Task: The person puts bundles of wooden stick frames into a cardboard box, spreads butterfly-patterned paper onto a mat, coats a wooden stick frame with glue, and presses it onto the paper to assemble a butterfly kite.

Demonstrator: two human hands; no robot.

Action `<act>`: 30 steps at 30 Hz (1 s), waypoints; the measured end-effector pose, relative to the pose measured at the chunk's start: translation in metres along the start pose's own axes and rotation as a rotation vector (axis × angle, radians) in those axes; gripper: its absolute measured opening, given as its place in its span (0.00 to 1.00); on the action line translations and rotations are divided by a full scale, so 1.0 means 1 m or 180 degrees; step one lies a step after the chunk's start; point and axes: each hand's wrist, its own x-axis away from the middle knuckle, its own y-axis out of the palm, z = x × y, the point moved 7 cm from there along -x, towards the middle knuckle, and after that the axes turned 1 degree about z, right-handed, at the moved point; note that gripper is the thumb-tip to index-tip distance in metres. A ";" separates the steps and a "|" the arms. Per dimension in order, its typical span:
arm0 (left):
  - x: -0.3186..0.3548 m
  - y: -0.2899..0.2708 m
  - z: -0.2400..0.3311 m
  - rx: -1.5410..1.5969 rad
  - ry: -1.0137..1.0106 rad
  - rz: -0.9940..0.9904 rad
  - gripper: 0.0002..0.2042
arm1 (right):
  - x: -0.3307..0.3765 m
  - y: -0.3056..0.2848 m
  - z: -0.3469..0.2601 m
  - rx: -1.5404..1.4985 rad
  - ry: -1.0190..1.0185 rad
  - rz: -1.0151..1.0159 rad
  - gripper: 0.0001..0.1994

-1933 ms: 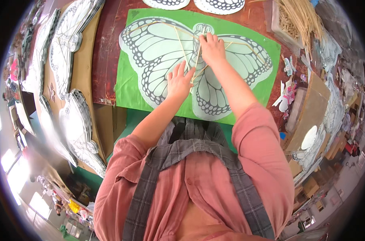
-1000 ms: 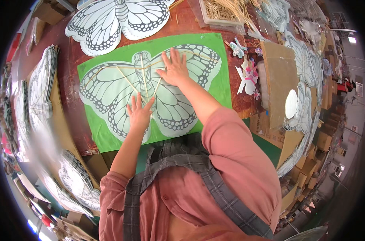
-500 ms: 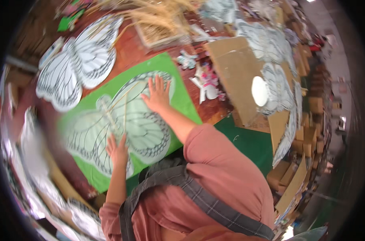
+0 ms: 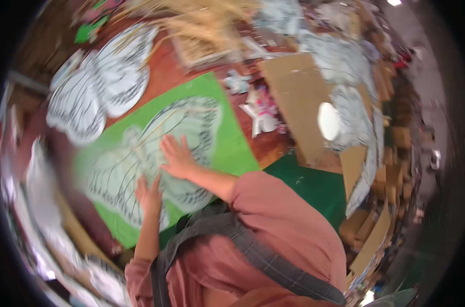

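Note:
A large pale butterfly cut-out point(image 4: 115, 171) with dark wing markings lies on a bright green sheet point(image 4: 235, 138) in front of me. One thin stick point(image 4: 160, 126) runs slantwise over its upper right wing. My right hand point(image 4: 177, 157) rests palm down on the right wings near the body, fingers spread, holding nothing. Just left of it, by the lower end of the body, my left hand point(image 4: 149, 195) touches the cut-out with its fingers apart. Whatever lies under the palms is hidden.
A second white butterfly point(image 4: 97, 82) lies on the red table at the upper left. Beyond the sheet stands a tray point(image 4: 207, 48) with straw-coloured strips. Right of it are paper scraps point(image 4: 266, 110), a cardboard sheet point(image 4: 291, 102), a white oval point(image 4: 329, 121) and more butterflies point(image 4: 352, 115).
My right hand has slid from the upper right wing down and left toward the body. The left hand stays at nearly the same spot. An upright stick beside the body is now covered.

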 end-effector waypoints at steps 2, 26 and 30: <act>0.011 0.004 0.005 0.0185 0.0079 0.0242 0.35 | 0.028 0.024 -0.019 0.0005 -0.0245 0.0110 0.40; -0.083 -0.038 -0.061 0.0394 -0.1225 0.1092 0.38 | 0.090 -0.041 0.032 0.1368 -0.0044 -0.0366 0.45; -0.088 -0.042 -0.043 0.0503 -0.1196 0.0990 0.38 | 0.088 -0.057 0.038 0.1407 0.0023 -0.0287 0.45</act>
